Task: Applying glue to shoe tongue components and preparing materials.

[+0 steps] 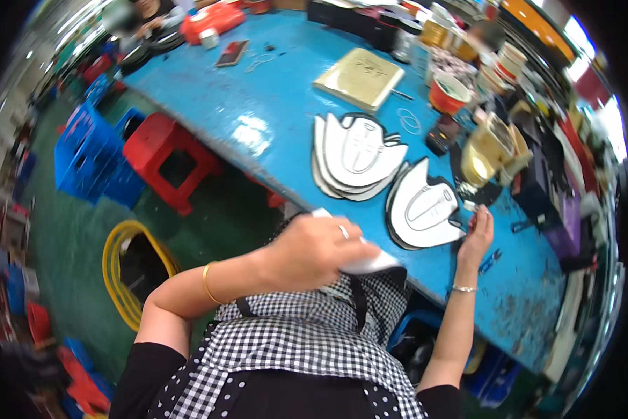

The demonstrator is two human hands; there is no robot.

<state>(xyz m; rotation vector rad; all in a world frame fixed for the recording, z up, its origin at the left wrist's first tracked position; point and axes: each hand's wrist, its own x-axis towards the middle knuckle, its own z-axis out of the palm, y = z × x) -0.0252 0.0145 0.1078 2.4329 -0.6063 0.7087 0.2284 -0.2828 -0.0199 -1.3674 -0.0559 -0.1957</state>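
My left hand point(312, 253), closed and slightly blurred, grips a white shoe-upper piece point(375, 262) over my lap at the table's front edge. Most of that piece is hidden behind the hand. My right hand point(477, 236) is raised over the table with its fingertips drawn together. A small pale bit point(470, 207) shows at those fingertips, too small to name. Just left of this hand lies a stack of white, dark-edged shoe uppers point(424, 208). Farther off and to the left, a second stack of shoe uppers point(359, 157) is fanned out on the table.
On the blue table point(279, 105) stand a cream box point(361, 78), an orange-rimmed tub point(448, 93) and a yellowish container point(483, 157). Pliers point(491, 261) lie right of my right hand. A red stool point(167, 157), blue crates point(90, 157) and a yellow-rimmed basket point(122, 279) stand left. Someone sits at the far end.
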